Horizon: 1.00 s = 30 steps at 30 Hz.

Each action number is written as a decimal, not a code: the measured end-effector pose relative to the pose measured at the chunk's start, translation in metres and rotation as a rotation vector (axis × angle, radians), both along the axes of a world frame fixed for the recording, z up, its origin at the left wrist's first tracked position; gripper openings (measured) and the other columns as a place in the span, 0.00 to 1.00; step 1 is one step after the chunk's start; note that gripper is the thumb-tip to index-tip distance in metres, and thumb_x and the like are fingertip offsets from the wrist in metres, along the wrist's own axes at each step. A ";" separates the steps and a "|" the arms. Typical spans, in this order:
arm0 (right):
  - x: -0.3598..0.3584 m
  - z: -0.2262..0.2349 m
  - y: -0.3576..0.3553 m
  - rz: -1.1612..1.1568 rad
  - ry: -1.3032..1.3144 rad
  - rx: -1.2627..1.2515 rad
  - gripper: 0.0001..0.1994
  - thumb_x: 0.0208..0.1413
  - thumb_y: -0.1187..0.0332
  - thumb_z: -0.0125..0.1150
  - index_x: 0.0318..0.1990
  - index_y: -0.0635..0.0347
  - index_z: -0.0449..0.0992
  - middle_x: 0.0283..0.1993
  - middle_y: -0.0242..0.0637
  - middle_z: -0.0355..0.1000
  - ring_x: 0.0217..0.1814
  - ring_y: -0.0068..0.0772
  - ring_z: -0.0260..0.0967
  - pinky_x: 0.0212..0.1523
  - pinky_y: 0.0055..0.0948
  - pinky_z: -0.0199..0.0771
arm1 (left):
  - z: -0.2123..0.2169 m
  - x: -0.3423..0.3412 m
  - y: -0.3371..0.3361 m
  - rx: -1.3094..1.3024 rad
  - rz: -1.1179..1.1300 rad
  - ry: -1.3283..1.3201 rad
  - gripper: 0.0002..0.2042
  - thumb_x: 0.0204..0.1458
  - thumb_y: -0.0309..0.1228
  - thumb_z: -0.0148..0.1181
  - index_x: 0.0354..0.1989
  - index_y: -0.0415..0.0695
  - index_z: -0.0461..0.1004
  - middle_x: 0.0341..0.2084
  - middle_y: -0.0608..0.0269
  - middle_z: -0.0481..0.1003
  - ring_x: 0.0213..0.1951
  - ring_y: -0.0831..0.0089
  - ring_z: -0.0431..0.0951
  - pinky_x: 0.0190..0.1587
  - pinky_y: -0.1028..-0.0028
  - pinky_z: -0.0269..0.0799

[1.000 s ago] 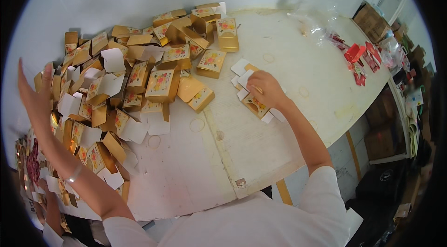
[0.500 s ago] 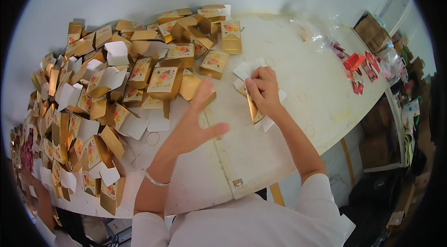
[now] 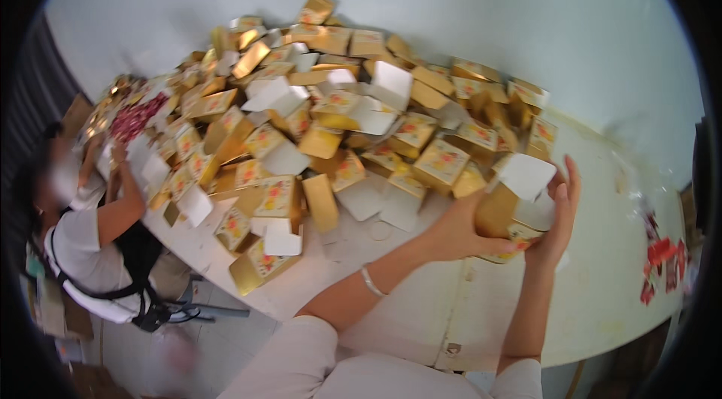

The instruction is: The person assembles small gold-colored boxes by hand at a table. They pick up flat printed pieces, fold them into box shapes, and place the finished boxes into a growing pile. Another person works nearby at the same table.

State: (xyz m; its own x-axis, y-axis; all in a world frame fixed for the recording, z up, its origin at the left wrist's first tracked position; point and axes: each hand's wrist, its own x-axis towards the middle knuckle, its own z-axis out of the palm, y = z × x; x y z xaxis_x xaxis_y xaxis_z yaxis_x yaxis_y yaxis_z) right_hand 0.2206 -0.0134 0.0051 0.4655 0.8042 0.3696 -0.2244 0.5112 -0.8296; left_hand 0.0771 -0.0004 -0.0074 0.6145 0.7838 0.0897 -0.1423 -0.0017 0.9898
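Observation:
A gold carton with a flower print (image 3: 498,211) is held up between my two hands, over the table near the right end of the pile. Its white-lined top flap stands open and some of the white inside shows. My left hand (image 3: 450,232) grips its left side, thumb along the lower front. From the right, my right hand (image 3: 558,222) wraps the other side with its fingers up. Many similar gold cartons (image 3: 442,161) lie heaped just beyond and to the left, several with white flaps open.
The white table (image 3: 406,301) curves round in front of me. On the left a co-worker (image 3: 98,237) sits by a heap of small dark pink pieces (image 3: 139,118). Red packets (image 3: 662,254) and clear plastic lie at the far right. A pale wall (image 3: 451,0) rises behind the pile.
My view has swung left, bringing the co-worker into sight. My left hand, open before, has joined my right on the carton. The carton, low and partly hidden before, now stands opened out.

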 end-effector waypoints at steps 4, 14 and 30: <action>0.012 -0.011 0.002 0.583 0.433 -0.252 0.22 0.58 0.55 0.37 0.52 0.62 0.63 0.51 0.38 0.65 0.52 0.32 0.63 0.52 0.33 0.62 | -0.011 0.001 0.000 0.226 0.260 -0.198 0.36 0.38 0.28 0.65 0.56 0.43 0.51 0.46 0.55 0.63 0.53 0.71 0.61 0.52 0.70 0.59; 0.007 -0.024 0.002 0.539 0.180 -0.159 0.22 0.44 0.80 0.44 0.51 0.64 0.64 0.49 0.38 0.66 0.50 0.29 0.64 0.50 0.27 0.63 | -0.034 -0.001 0.014 0.374 0.228 -0.144 0.13 0.42 0.29 0.61 0.32 0.46 0.62 0.16 0.76 0.54 0.19 0.86 0.51 0.20 0.82 0.46; 0.023 0.001 -0.011 0.560 -0.331 0.100 0.10 0.51 0.69 0.54 0.38 0.65 0.76 0.45 0.47 0.68 0.48 0.36 0.65 0.46 0.30 0.66 | -0.004 -0.010 -0.002 0.306 0.074 -0.235 0.36 0.42 0.21 0.60 0.59 0.46 0.44 0.46 0.50 0.65 0.46 0.68 0.68 0.46 0.72 0.65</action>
State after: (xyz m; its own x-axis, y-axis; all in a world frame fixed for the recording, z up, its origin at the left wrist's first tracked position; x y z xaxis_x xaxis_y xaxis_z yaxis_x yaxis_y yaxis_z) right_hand 0.2432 -0.0239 0.0060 -0.1646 0.8461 0.5069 -0.2201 0.4695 -0.8551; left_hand 0.0674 -0.0023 -0.0110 0.4921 0.7405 0.4577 -0.3534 -0.3105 0.8824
